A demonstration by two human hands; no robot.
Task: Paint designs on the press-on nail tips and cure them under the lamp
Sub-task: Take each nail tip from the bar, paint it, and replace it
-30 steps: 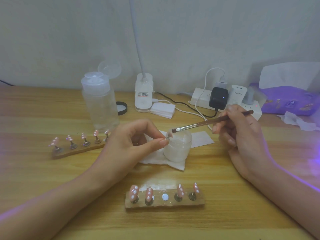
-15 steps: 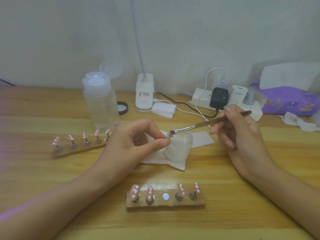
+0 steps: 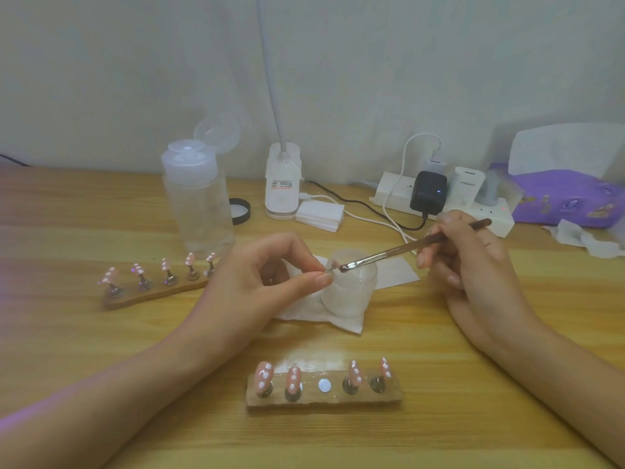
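Brushwork at table [image 3: 439, 431] centre: left hand [image 3: 257, 282] pinches a small pink nail tip [image 3: 334, 264]; right hand [image 3: 473, 265] grips a slim brown brush [image 3: 382, 255]; light, braced strokes look wisest.

The left hand [image 3: 257, 286] pinches a tip [image 3: 333, 265] over the jar [image 3: 351, 294]. From three o'clock the right hand [image 3: 473, 269] holds a brush [image 3: 389, 254], bristles at the tip.

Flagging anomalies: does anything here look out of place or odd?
Nothing spilled or damaged. On the near holder the middle spot is empty, a bare disc; the left hand pinches one tip at the brush.
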